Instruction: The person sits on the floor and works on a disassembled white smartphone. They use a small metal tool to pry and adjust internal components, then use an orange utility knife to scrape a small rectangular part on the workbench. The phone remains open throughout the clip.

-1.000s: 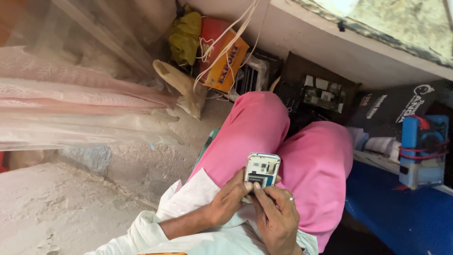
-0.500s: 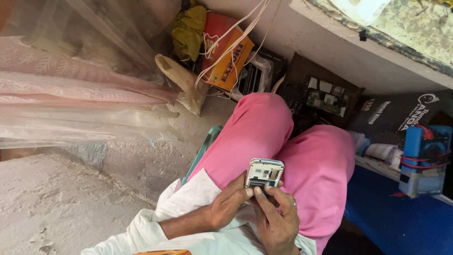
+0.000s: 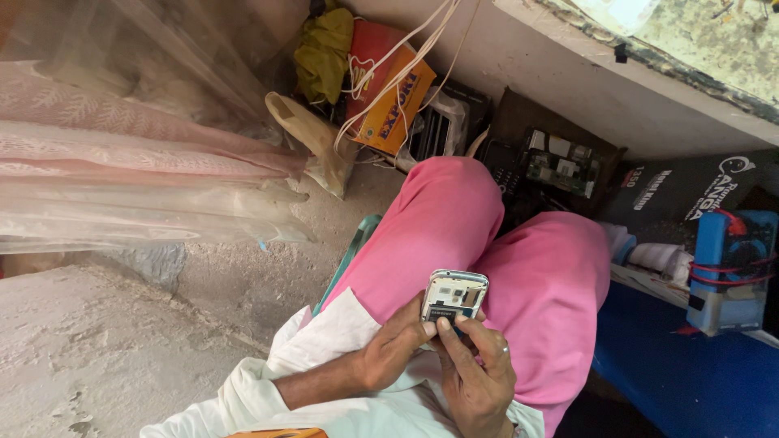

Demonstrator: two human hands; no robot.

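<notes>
A person is sitting with pink trousers (image 3: 454, 219) drawn up, knees near a shelf crowded with an orange box (image 3: 395, 101) and a blue meter (image 3: 734, 268). Both hands are meeting over the lap: the left hand (image 3: 395, 345) and right hand (image 3: 479, 377) are gripping an opened phone (image 3: 453, 297), back cover off.

The gray floor (image 3: 243, 276) is dusty and rough. Near the pink knee (image 3: 446, 203), an orange box (image 3: 398, 101) stands tilted on it. A yellow-green cloth (image 3: 324, 49) lies just beside the box, and a tan bag (image 3: 316, 146) lies below it.
</notes>
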